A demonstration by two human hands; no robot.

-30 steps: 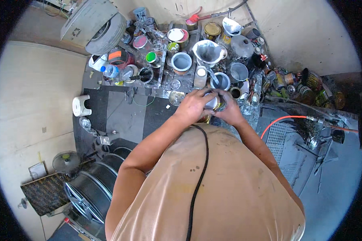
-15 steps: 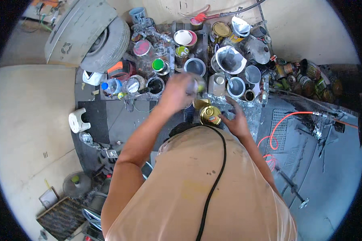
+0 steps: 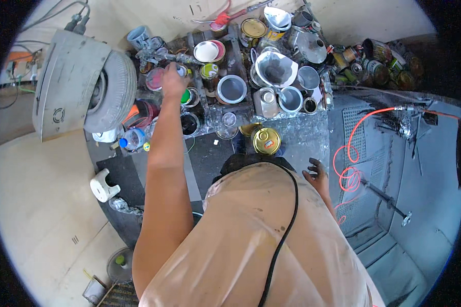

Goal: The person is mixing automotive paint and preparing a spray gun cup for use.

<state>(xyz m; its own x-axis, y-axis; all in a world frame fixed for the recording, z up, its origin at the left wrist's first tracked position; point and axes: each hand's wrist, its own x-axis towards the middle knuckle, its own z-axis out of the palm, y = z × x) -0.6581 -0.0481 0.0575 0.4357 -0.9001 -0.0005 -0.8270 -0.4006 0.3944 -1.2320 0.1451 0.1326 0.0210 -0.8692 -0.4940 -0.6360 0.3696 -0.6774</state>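
Left hand (image 3: 174, 82) out over the far left part of the counter (image 3: 245, 109), arm nearly straight; fingers curled about a small can (image 3: 182, 70), grey on top, yellowish at the side. The can sits at the fingertips, between the pink tub (image 3: 154, 79) and the yellow-green can (image 3: 209, 72) (whether its base rests on anything cannot be told, the hand covering much of it). Green-topped can (image 3: 186, 96) just nearer the person, beside the wrist; pale lid (image 3: 206, 51) farther back, right of the hand. Right hand (image 3: 317, 176) low, beside the torso and well apart from the counter: fingers parted and loosely bent, palm partly hidden. Nearest thing to it is the gold can (image 3: 266, 141), upright in front of the person, a second gold can (image 3: 247, 129) partly hidden behind. Mid-counter: grey bowl (image 3: 231, 89), square tin (image 3: 266, 103), and a tub (image 3: 291, 100) with a stick leaning in it. A large white bowl (image 3: 276, 69), stained dark inside, stands behind the tin. At the left, a tyre (image 3: 112, 97) and a water bottle (image 3: 133, 139), blue-capped and tilted.
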